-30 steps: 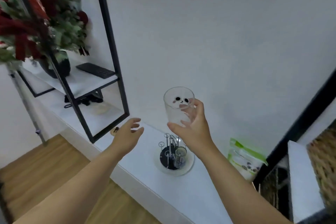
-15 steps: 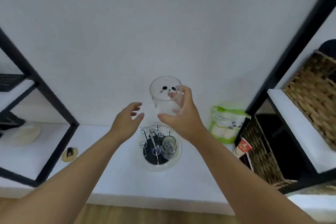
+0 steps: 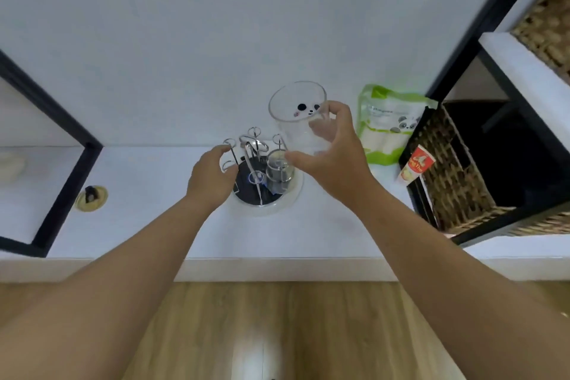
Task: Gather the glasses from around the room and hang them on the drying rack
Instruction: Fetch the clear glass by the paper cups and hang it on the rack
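A clear glass with a panda face (image 3: 296, 114) is held upright in my right hand (image 3: 331, 151), just above and right of the drying rack (image 3: 262, 194). The rack is a round dark-based stand with several wire pegs on the white ledge. One small glass (image 3: 277, 168) hangs upside down on a peg at its right side, partly behind my right thumb. My left hand (image 3: 212, 176) rests against the rack's left side, fingers curled around a wire peg (image 3: 229, 145).
A green and white panda-print pouch (image 3: 387, 123) leans on the wall right of the rack. A red tube (image 3: 415, 165) and a wicker basket (image 3: 453, 170) sit in the black shelf frame at right. Another black frame (image 3: 68, 170) stands left, by a small yellow disc (image 3: 91, 198). Wooden floor lies below.
The view swung right and down over the ledge. My left hand dropped from mid-air onto the rack's left pegs. My right hand brought the panda glass lower, close over the rack.
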